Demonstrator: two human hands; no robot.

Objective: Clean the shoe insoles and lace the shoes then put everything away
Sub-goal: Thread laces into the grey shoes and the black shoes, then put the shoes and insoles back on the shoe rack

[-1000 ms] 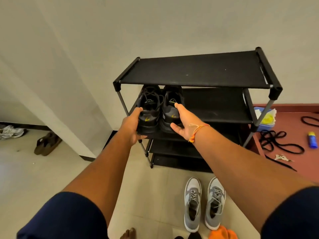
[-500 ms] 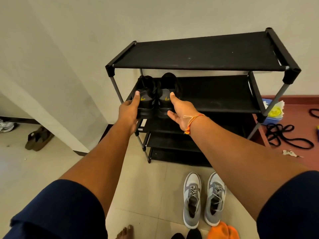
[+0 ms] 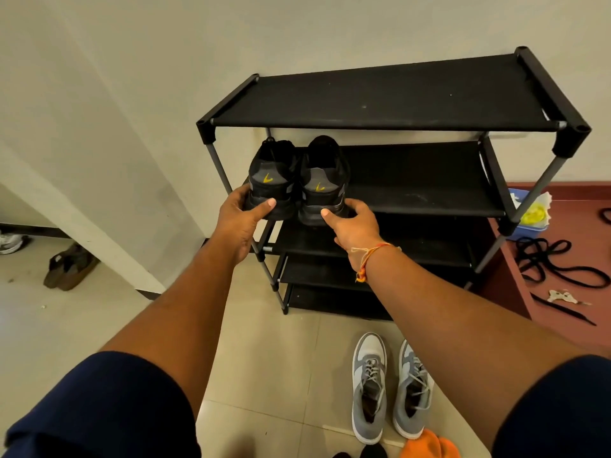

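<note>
- Black heel rubber is sitting under the left hand, whose thumb is lying across the back of the left black shoe while the other fingers are curling around its outer side, gripping it
- Curled fingers of the right hand are wrapping around the outer edge of the right black shoe, with the thumb pressing against its heel sole; an orange thread bracelet is hanging at that wrist
- Both black shoes are standing side by side, touching, heels toward the camera and toes toward the wall, at the left end of the second shelf of the black shoe rack; each heel is showing a small yellow mark
- Their soles are appearing to rest on the shelf's front edge, though full contact is hard to tell
- Dark blue sleeves are covering both upper arms at the bottom of the view
- Grey and white sneakers, laced, are standing as a pair on the tiled floor in front of the rack, with an orange cloth just beside them at the lower edge
- Loose black laces are lying on the red floor to the right of the rack, near a blue tub with something yellow in it
- Brown sandals are lying by the wall at far left
</note>
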